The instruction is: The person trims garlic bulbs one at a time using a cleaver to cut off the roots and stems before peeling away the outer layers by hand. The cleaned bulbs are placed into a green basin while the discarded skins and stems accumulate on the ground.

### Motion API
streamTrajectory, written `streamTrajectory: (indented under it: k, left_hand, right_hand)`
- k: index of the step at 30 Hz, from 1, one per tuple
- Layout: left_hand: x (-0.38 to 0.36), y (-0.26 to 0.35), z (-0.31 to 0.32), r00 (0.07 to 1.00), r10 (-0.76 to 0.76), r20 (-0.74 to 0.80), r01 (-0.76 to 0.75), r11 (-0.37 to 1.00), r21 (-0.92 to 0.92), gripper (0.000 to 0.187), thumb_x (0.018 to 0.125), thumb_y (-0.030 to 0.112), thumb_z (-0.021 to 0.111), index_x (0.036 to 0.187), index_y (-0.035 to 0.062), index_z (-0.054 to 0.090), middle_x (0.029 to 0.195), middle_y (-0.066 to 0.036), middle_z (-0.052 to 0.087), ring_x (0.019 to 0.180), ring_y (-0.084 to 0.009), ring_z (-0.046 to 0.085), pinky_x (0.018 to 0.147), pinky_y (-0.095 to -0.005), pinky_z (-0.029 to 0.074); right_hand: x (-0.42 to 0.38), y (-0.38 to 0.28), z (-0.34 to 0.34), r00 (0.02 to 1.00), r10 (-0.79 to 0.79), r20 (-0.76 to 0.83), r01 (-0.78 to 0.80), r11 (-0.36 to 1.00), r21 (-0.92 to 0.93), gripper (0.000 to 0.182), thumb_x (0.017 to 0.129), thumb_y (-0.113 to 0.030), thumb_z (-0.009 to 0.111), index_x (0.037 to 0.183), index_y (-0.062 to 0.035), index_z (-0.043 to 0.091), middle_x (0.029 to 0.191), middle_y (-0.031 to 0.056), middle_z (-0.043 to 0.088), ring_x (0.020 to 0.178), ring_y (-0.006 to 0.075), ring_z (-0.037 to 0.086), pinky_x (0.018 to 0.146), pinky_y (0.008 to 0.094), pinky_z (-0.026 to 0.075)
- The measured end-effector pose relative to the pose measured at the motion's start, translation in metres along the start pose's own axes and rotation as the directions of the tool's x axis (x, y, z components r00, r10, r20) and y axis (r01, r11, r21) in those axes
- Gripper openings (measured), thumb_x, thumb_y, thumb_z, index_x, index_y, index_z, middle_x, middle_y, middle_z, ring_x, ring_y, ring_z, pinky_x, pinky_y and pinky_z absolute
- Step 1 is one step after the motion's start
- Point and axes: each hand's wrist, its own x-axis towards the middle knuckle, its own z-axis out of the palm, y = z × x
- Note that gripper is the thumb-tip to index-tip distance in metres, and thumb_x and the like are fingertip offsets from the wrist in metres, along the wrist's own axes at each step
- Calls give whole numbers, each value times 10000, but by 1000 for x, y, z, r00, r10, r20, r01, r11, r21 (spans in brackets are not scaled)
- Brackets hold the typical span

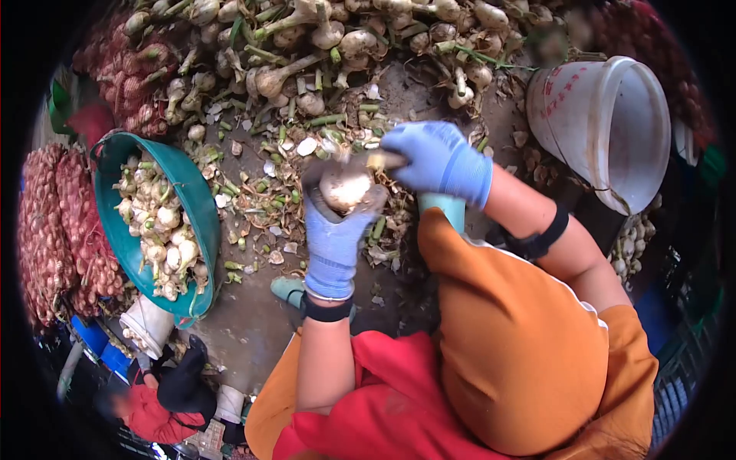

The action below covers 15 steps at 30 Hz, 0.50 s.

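Observation:
A whitish garlic bulb [344, 188] sits in the gloved palm of my left hand [332, 244], with fingers curled around it. My right hand [443, 159], in a blue glove too, is closed round the pale handle of a small knife [386, 160]. The dark blade is smeared by motion and overlaps the top of the bulb in this view. Below both hands, cut green stem pieces and papery skins [284, 192] litter the ground.
A heap of untrimmed garlic [356, 46] spans the far side. To the left stands a green tub [201, 215] of trimmed bulbs, beside full red mesh sacks [61, 230]. A white bucket [567, 115] lies tilted at the right. Another person [165, 410] sits at lower left.

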Motion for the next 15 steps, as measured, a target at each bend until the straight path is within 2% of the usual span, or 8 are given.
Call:
streamTrajectory:
  k: [2,3,7,9,11,12,14,15]
  left_hand:
    - [9,-26,-10,891,428,153,-421,652,631,610,707,182,862,1165,48,481,1094,-91,541,1029,-198,554,873,-353,498]
    - [-5,-16,-7,993,113,-37,-113,994,-10,522,736,202,843,1117,49,521,1043,-81,568,971,-191,583,813,-345,520]
    - [-9,5,-13,960,-277,31,276,932,-236,557,711,115,841,1146,48,500,927,-47,595,799,-158,613,714,-276,534]
    - [-20,29,8,986,-168,11,163,932,-324,668,680,112,864,1203,66,451,1045,-76,559,938,-177,585,833,-314,518]
    - [-23,13,6,988,-149,40,155,959,-238,873,645,140,899,1338,71,374,1294,-129,480,1115,-205,531,961,-362,474]
    - [-19,6,3,987,-153,43,159,958,-238,873,645,140,899,1338,71,374,1294,-129,480,1115,-205,531,961,-362,474]
    - [-1,-9,5,910,400,111,-412,836,362,999,638,147,901,1435,63,305,1397,-145,431,1159,-214,522,982,-372,465]
    - [-8,-15,11,986,167,20,-163,977,-135,1001,700,145,850,1485,53,236,1422,-155,421,1176,-224,528,953,-357,487]
  right_hand:
    - [-6,-28,-17,985,-144,91,155,979,-130,238,785,-284,661,962,-130,623,918,110,628,844,314,676,705,445,549]
    - [-8,-31,-17,986,-140,93,151,982,-117,238,785,-284,661,962,-130,623,918,110,628,844,314,676,705,445,549]
    - [10,8,-3,999,-32,30,37,980,-194,222,783,-288,678,924,-121,638,877,98,652,828,306,680,679,423,547]
    - [14,27,5,991,118,66,-100,969,-224,215,788,-280,673,927,-116,652,856,100,673,813,310,679,675,411,545]
    - [14,29,3,899,390,198,-431,868,247,191,792,-235,672,900,-77,665,845,59,689,757,181,660,657,332,524]
    - [8,21,11,848,363,387,-527,501,686,231,816,-256,671,927,-53,675,793,25,673,704,114,607,642,299,506]
    - [10,5,16,938,195,286,-343,424,838,236,829,-259,677,897,-33,664,758,15,632,703,100,591,646,286,498]
    - [1,-5,2,924,192,330,-378,335,863,230,834,-256,672,899,-37,657,744,16,610,720,91,581,667,269,488]
